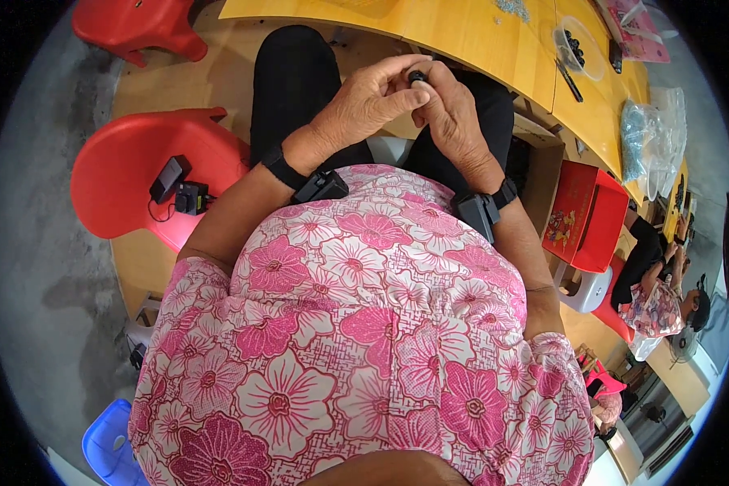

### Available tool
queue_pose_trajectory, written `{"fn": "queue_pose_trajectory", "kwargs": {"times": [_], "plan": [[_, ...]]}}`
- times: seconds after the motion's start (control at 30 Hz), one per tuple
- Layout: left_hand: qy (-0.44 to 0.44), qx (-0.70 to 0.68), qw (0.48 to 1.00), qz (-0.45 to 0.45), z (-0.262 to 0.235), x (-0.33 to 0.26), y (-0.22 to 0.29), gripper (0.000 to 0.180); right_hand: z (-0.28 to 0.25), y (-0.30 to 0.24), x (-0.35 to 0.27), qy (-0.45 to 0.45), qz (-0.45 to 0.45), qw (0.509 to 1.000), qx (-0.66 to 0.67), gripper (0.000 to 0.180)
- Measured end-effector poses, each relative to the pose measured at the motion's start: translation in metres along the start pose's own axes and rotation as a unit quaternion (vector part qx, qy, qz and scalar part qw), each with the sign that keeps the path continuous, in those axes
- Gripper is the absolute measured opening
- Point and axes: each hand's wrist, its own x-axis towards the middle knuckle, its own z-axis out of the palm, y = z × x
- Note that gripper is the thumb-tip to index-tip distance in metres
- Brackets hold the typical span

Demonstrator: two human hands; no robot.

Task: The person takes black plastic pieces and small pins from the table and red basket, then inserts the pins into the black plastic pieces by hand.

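Both of my hands meet above my lap, close to the table's front edge. A small black round piece shows between their fingertips; its exact kind is too small to make out. My right hand is closed, its thumb and curled forefinger pinching the piece. My left hand is closed around the piece from the other side, thumb stretched toward it. Some of the left fingertips are hidden behind the right hand. Black straps with dark box-shaped devices sit on both wrists.
The yellow table carries a clear tub of black pieces, a black pen-like tool and plastic bags. A red box stands at right, a red chair with black devices at left. Other people sit far right.
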Motion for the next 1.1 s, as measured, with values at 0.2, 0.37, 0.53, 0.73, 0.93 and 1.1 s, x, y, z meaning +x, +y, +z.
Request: {"fn": "queue_pose_trajectory", "kwargs": {"times": [0.2, 0.37, 0.53, 0.73, 0.93, 1.1], "plan": [[-0.029, 0.053, 0.998, 0.016, 0.002, 0.002, 0.013, 0.050, 0.005, -0.002, -0.003, 0.031, -0.098, 0.986, -0.131, 0.024], [-0.008, 0.088, 0.993, 0.079, 0.007, 0.001, 0.015, 0.045, 0.006, -0.005, -0.006, 0.039, -0.103, 0.985, -0.135, 0.025], [-0.012, 0.090, 0.991, 0.096, 0.009, 0.002, 0.020, 0.042, 0.005, -0.007, -0.008, 0.056, -0.114, 0.986, -0.110, 0.025], [0.014, 0.104, 0.988, 0.110, 0.014, 0.005, 0.021, 0.046, 0.001, -0.014, -0.007, 0.049, -0.090, 0.991, -0.088, 0.027], [0.021, -0.104, 0.994, -0.020, 0.020, 0.005, 0.023, 0.031, -0.004, -0.014, -0.006, 0.019, 0.073, 0.933, 0.352, 0.030], [0.108, 0.135, 0.981, 0.093, 0.011, 0.017, 0.016, 0.016, -0.011, -0.007, -0.003, -0.044, 0.115, 0.886, 0.447, 0.033]]}}
